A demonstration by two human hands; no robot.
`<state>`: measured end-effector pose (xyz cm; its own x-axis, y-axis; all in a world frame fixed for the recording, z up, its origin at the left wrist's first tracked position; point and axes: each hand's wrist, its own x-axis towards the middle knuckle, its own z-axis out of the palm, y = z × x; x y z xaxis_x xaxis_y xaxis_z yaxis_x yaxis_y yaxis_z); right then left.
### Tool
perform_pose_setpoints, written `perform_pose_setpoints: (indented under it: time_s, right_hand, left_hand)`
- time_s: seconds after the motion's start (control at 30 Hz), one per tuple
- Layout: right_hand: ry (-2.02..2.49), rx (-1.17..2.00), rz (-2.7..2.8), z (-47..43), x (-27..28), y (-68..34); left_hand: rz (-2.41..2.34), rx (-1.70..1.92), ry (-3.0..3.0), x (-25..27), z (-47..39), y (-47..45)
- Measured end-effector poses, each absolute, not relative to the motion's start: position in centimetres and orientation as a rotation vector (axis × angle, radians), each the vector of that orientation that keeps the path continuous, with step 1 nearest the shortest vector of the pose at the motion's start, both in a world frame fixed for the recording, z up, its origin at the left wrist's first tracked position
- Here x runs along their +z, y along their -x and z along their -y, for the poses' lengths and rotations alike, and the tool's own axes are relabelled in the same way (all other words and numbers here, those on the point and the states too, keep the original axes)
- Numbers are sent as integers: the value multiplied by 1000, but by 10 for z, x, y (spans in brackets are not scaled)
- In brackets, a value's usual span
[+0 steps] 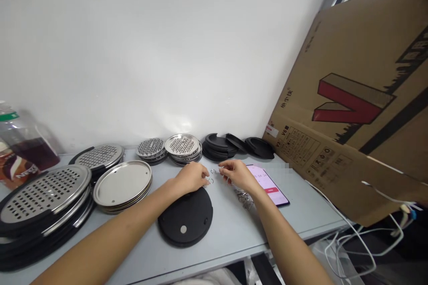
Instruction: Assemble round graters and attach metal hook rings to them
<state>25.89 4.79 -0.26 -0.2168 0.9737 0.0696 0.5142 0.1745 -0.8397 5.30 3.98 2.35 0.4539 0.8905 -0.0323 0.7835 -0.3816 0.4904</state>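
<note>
My left hand (194, 176) reaches over the far edge of a round black disc (185, 220) with its fingers pinched. At those fingertips is a small thin metal ring (211, 181). A second metal ring (213, 171) lies between the two hands. My right hand (236, 173) is curled, thumb and fingers close together beside that second ring; what they pinch is too small to make out. Under my right forearm, and partly hidden by it, sits a heap of small metal rings (245, 198). The disc lies flat, with a pale round spot near its front edge.
Perforated metal grater discs (182, 144) and black round parts (217, 144) are stacked along the wall. Plain metal discs (123, 182) and large black-rimmed graters (47, 191) stand left, near bottles (30, 147). A phone (269, 187), cardboard box (334, 111) and white cables (361, 240) are right.
</note>
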Motion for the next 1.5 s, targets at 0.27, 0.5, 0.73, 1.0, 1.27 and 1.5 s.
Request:
perform_pose_setpoints:
  time_s: [0.27, 0.5, 0.73, 1.0, 1.27, 1.5]
  right_hand:
    - [1375, 915, 1681, -52, -6, -260]
    - [1237, 1031, 1561, -53, -6, -254]
    - [1056, 1290, 1475, -42, 4, -246]
    - [814, 1949, 1345, -15, 6, -216]
    - [784, 2155, 1260, 0, 7, -205]
    - [733, 1943, 1573, 5, 9, -204]
  left_hand:
    - [-1386, 157, -2190, 7, -61, -81]
    - [-1366, 204, -2085, -3, -76, -80]
    - [-1305, 644, -2023, 23, -40, -42]
    - [-1192, 1053, -2032, 38, 31, 21]
    - [-938, 1139, -2432, 21, 38, 21]
    - [-967, 1284, -2467, 20, 42, 14]
